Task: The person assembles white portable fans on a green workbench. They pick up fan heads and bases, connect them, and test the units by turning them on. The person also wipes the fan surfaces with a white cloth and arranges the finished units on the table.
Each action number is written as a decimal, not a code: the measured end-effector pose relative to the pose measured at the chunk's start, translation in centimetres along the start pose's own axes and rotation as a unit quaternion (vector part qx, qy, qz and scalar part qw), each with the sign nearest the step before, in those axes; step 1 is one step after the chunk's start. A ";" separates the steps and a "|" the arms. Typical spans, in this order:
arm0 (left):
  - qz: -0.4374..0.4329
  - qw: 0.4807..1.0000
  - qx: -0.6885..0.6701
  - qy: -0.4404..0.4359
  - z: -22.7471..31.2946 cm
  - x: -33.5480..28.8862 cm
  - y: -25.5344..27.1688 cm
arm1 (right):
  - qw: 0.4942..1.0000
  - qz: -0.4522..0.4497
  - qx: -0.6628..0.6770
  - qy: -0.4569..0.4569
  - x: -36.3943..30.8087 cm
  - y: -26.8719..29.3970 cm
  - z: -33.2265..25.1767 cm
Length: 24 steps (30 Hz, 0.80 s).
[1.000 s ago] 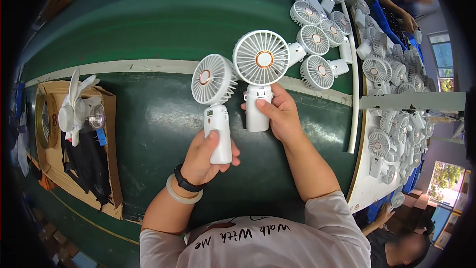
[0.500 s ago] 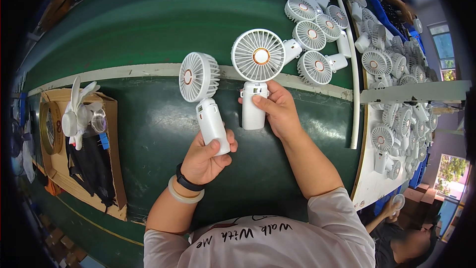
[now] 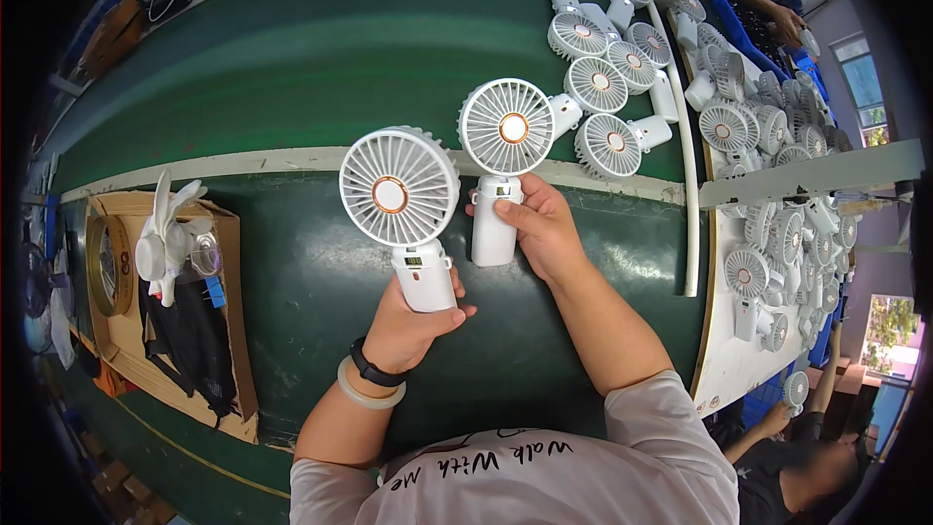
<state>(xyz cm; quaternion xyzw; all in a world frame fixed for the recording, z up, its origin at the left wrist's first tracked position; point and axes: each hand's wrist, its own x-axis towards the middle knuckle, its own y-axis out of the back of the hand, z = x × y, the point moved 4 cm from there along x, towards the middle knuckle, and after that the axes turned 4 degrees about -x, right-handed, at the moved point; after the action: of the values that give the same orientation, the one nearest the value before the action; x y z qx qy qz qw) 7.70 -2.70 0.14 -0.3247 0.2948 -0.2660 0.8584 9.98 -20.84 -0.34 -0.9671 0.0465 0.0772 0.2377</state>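
My left hand (image 3: 413, 319) is closed round the handle of a white handheld fan (image 3: 425, 277). Its round grille, with a copper-coloured ring at the centre, faces up toward me, and a small display shows on the neck. Just to the right, my right hand (image 3: 544, 228) grips a second white handheld fan (image 3: 494, 233) by its handle, the thumb lying on the front below the display. Both fans are held upright over the green table, their heads close together. Part of the left fingers is hidden behind the handle.
Several white fans (image 3: 596, 85) lie at the far right of the green table (image 3: 292, 68), beside a white pipe (image 3: 691, 233). More fans (image 3: 748, 272) crowd a white side table. At left stands a cardboard box (image 3: 243, 331) with a black bag. Co-workers (image 3: 792, 476) sit at right.
The fan in my left hand has turned from side-on to face me, its head now larger in view. The right-hand fan has shifted slightly down in the picture.
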 end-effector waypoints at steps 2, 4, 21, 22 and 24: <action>-0.005 1.000 -0.016 0.000 -0.1 0.1 -0.3 | 1.000 -0.002 0.009 -0.003 -0.1 0.1 -0.1; -0.016 0.999 -0.027 -0.007 -0.2 0.1 -0.2 | 1.000 -0.008 0.016 -0.001 0.0 0.1 0.0; 0.031 0.952 0.253 -0.168 0.1 0.2 -1.2 | 0.989 -0.142 0.007 -0.032 -1.8 -3.6 3.1; 0.044 0.935 0.304 -0.175 0.1 0.1 -1.2 | 0.988 -0.148 0.027 -0.043 -1.8 -3.7 3.0; 0.065 0.812 0.513 -0.270 0.6 -0.5 -2.2 | 0.992 -0.122 0.018 -0.031 -2.1 -3.5 2.9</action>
<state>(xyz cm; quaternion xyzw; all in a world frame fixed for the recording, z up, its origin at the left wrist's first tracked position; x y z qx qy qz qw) 7.19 -3.60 2.27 0.1239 -0.1077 -0.2239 0.9607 7.98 -16.33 -0.93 -0.9582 -0.0782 0.0762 0.2644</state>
